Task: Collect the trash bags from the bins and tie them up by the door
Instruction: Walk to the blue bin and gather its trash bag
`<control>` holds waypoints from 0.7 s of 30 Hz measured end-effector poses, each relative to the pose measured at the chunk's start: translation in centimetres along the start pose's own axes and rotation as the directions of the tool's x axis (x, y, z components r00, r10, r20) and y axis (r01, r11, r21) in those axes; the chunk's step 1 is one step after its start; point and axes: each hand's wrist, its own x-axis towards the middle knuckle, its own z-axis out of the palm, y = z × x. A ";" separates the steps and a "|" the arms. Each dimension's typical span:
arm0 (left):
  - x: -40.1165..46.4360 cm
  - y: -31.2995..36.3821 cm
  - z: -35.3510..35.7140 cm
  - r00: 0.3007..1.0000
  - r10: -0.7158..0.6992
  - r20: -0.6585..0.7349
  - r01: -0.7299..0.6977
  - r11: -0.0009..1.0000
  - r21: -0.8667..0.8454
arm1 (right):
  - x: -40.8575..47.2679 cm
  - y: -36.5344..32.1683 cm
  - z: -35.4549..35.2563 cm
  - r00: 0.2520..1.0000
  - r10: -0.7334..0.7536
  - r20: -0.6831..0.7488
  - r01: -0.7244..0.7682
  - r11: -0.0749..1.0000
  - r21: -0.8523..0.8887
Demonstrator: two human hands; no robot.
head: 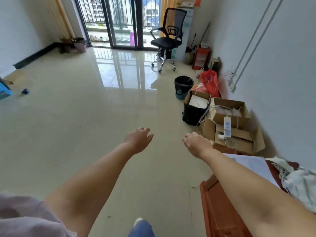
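Bin [183, 86], lined with a black bag [184, 82], stands on the glossy floor [85, 108] near the right wall, well ahead of both hands. The left hand [139, 140] is held out over the floor, palm down, fingers loosely apart and holding nothing. The right hand [197, 142] reaches forward beside it, fingers relaxed and spread, also holding nothing; the two hands are near each other but apart.

Just right of the right hand sit open cardboard boxes [230, 124] with a white power strip [226, 126] and cables lying on them. A smaller box in a black bag [194, 112] stands between these and the bin. A red bag [209, 82] lies just beyond the bin, against the wall. Farther back stands a black office chair [168, 38] before the glass balcony door [123, 23]. A second bin [80, 44] sits in the far left corner, beside the door frame. At lower right is a reddish wooden counter [217, 202] with papers and cloth on it. A blue-clad knee [142, 228] shows at the bottom edge.
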 end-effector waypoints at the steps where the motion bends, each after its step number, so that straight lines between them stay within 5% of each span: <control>1: 2.7 -0.3 -0.5 1.000 -0.002 0.001 0.002 1.000 -0.002 | 2.7 0.2 -0.5 1.000 -0.004 0.001 0.004 1.000 -0.003; 21: 55.7 -8.1 -11.3 0.994 0.084 0.077 -0.085 0.996 0.014 | 54.0 2.1 -11.8 0.995 0.095 0.006 -0.096 0.994 0.055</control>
